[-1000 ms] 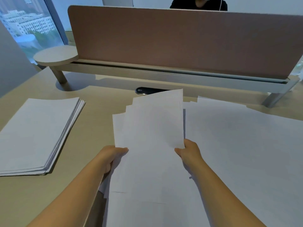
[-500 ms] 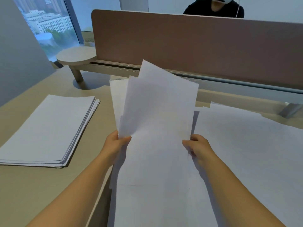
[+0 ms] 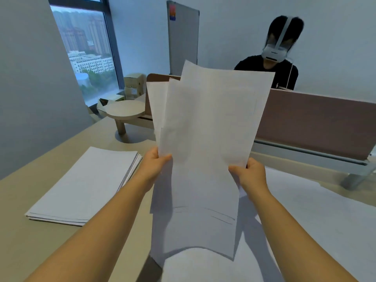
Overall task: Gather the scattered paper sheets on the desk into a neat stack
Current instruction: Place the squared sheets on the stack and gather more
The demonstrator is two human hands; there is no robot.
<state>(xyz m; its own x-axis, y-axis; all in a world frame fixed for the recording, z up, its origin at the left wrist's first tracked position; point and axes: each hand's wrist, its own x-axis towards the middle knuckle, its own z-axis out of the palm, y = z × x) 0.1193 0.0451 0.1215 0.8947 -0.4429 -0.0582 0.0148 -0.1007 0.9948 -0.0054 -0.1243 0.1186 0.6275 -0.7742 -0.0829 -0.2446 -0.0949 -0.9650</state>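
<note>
Holding fanned sheets (image 3: 207, 139) upright, left hand (image 3: 153, 166) & right hand (image 3: 249, 176) fingers pinching side edges. Next: tap square on tabletop (image 3: 24, 241) below fingers, likely.

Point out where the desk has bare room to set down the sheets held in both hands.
Bare desk shows in front of the neat stack on the left, and between that stack and the round shelf. The right side is crowded: loose sheets cover it up to the divider. Left hand and right hand grip the held sheets.
</note>
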